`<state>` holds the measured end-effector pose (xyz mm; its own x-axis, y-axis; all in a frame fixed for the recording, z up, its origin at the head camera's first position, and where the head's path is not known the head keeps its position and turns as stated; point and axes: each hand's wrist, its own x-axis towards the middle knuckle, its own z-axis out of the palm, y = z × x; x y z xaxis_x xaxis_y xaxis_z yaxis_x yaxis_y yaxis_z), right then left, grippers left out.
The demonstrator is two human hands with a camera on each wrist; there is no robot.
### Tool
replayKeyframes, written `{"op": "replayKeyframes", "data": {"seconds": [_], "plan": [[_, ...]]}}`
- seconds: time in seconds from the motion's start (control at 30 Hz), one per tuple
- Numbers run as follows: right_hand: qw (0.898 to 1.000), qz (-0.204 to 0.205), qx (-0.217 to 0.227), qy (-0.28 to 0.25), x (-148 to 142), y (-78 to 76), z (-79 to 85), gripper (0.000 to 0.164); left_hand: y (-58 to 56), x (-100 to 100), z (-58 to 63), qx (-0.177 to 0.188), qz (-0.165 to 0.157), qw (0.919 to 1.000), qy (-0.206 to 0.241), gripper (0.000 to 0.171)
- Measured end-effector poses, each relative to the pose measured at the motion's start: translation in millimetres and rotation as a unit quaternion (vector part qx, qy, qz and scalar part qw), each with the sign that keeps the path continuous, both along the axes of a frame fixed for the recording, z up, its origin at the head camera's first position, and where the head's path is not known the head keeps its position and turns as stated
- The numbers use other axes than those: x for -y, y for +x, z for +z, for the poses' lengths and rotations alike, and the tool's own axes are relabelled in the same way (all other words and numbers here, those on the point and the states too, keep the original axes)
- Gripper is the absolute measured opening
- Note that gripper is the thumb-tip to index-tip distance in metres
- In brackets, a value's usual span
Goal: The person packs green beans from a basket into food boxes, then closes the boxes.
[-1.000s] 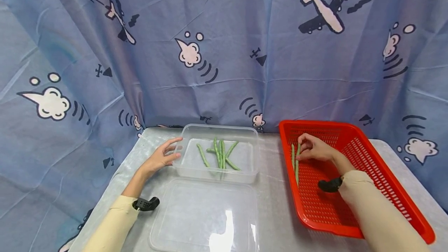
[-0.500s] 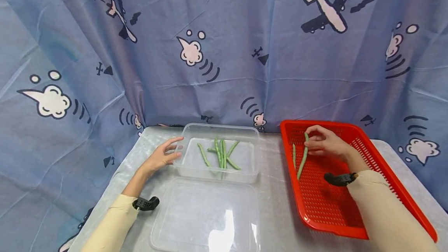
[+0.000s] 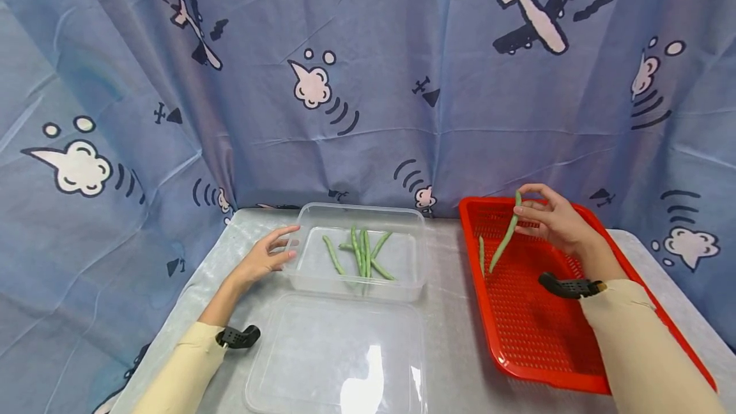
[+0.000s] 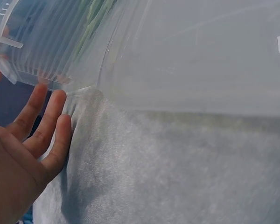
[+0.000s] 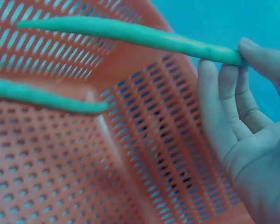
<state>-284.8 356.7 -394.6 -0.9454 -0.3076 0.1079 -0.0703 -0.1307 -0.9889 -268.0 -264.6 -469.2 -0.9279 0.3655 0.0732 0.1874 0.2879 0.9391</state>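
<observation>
My right hand (image 3: 552,219) pinches a green bean (image 3: 505,240) near its upper end, between thumb and fingers, over the red basket (image 3: 494,350). The bean hangs at a slant; in the right wrist view the same green bean (image 5: 116,31) stretches across the top. A second green bean (image 3: 482,254) lies along the basket's left wall. My left hand (image 3: 267,257) has its fingers spread at the left side of a clear plastic container (image 3: 356,286), fingertips right at its wall in the left wrist view. Several green beans (image 3: 366,253) lie inside that container, some crossing.
A clear flat lid (image 3: 322,350) lies on the grey-white covered table (image 3: 445,312), in front of the container. Behind the table hangs a blue curtain (image 3: 368,82) printed with planes. The basket has raised, perforated walls.
My right hand has lifted the bean from beside the basket's left wall, moving up and to the right; the bean now tilts. My left hand stays where it was.
</observation>
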Motion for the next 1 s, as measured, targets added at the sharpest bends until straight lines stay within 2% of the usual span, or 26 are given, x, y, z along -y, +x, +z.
{"op": "replayKeyframes", "data": {"seconds": [0.23, 0.47, 0.77, 1.0], "plan": [[0.999, -0.037, -0.013, -0.029, 14.7, -3.2, 19.4, 0.036, -0.2, -0.4, 0.7, -0.002, 0.003, 1.0000, 0.004, 0.055], [0.998, -0.015, -0.038, -0.047, 37.9, -10.0, 35.3, 0.036, -1.3, -0.9, 0.3, -0.004, 0.003, 1.0000, 0.006, 0.055], [0.996, 0.012, -0.042, -0.077, 70.5, -23.1, 37.3, 0.036, -0.4, -1.5, -0.5, -0.001, 0.001, 0.9999, 0.013, 0.056], [0.998, 0.006, -0.037, -0.059, 97.8, -33.3, 37.9, 0.034, 3.0, -1.6, 1.7, -0.005, 0.003, 1.0000, 0.003, 0.056]]}}
